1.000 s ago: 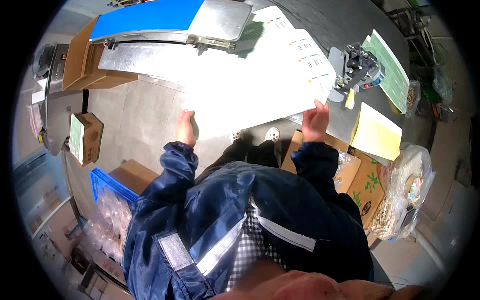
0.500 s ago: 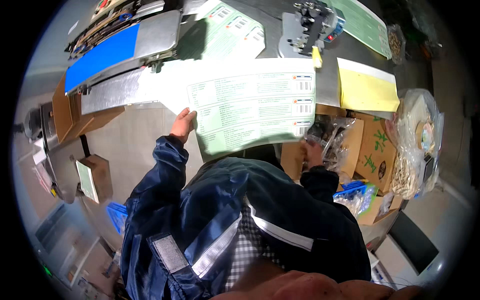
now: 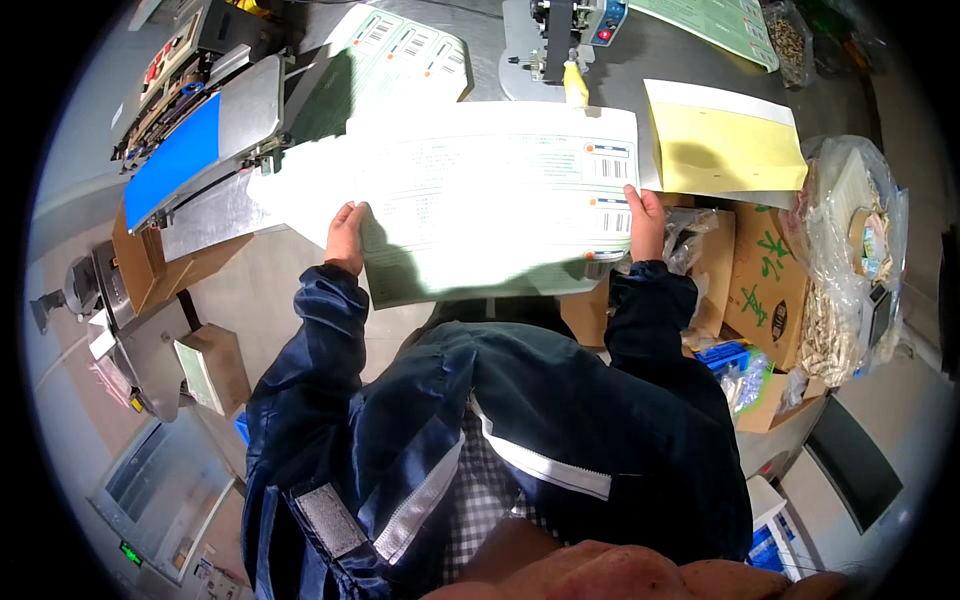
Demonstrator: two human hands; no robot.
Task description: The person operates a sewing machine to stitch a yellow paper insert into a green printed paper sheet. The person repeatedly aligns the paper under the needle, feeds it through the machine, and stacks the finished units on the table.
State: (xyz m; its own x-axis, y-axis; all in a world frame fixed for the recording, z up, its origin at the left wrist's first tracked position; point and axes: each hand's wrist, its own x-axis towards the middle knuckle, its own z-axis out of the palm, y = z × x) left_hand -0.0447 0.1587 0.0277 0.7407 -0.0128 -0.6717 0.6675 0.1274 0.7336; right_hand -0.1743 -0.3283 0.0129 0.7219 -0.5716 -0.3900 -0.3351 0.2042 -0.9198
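A wide pale-green printed sheet (image 3: 500, 200) spans the space in front of me, its upper part over the bench and its lower edge near my body. Barcode blocks run down its right side, and strong light washes out its middle. My left hand (image 3: 346, 238) is closed on the left edge of it. At the right edge my right hand (image 3: 647, 224) pinches the same sheet, fingers on top beside the barcodes. Behind it, further printed green sheets (image 3: 415, 60) lie on the bench. A small machine with a yellow tip (image 3: 574, 84) stands just beyond the sheet's far edge.
A machine with a blue panel (image 3: 178, 155) stands at the left. To the right lies a yellow sheet (image 3: 730, 140) on the bench edge. Below it are cardboard boxes (image 3: 765, 290) and a clear plastic bag (image 3: 850, 240). An open carton (image 3: 150, 260) sits at the left.
My right hand has come up from beside the open box at the lower right and taken hold of the sheet's right edge. My left hand keeps its grip. The view has shifted slightly.
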